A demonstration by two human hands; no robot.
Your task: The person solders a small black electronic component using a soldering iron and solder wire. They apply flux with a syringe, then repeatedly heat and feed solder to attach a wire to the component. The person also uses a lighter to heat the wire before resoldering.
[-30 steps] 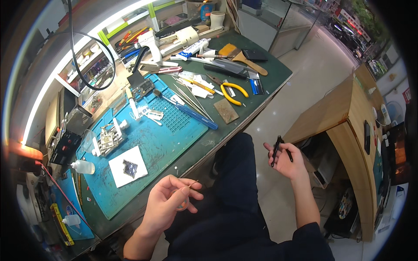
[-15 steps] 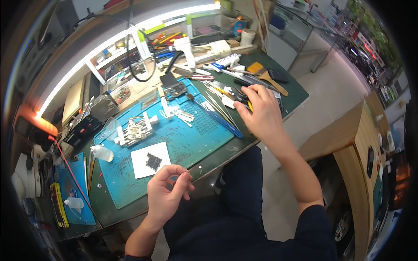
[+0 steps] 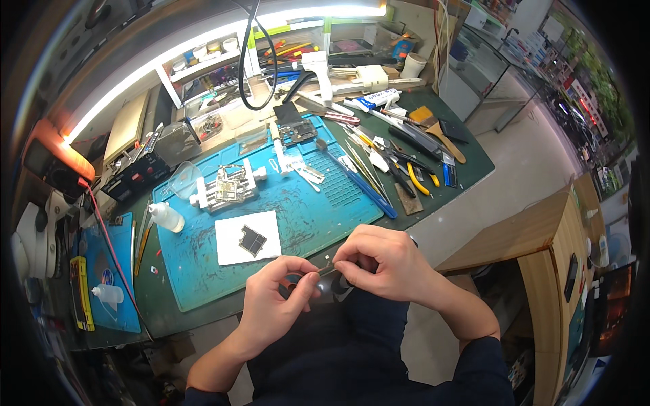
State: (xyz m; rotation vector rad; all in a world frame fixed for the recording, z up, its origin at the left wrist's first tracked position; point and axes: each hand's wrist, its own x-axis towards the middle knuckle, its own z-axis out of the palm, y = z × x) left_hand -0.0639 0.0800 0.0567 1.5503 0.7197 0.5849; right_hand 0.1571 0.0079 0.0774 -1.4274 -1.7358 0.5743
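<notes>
Both hands are raised close together at the bench's front edge, above my lap. My left hand (image 3: 277, 298) is closed in a pinch, thumb against forefinger. Something tiny and thin shows near its fingertips, too small to name. A short way to the right, my right hand (image 3: 382, 264) is closed too, its fingertips facing the left ones; what it holds, if anything, is hidden. Beyond them a white square sheet (image 3: 230, 252) lies on the blue work mat (image 3: 196, 284), carrying a dark, irregularly cut flat piece (image 3: 252, 241). Behind that, a clamp holder (image 3: 252, 177) grips a small circuit board (image 3: 227, 188).
A blue-handled brush (image 3: 365, 193) lies across the mat's right edge. Yellow-handled pliers (image 3: 416, 179), tweezers and a wide paintbrush (image 3: 440, 139) crowd the right side. A clear bottle (image 3: 166, 217) stands on the left. A black cable loop (image 3: 242, 81) hangs above the bench.
My right hand has come from over the tools on the right down to beside my left hand, its fingers now closed. The left hand stays pinched. The view has shifted slightly.
</notes>
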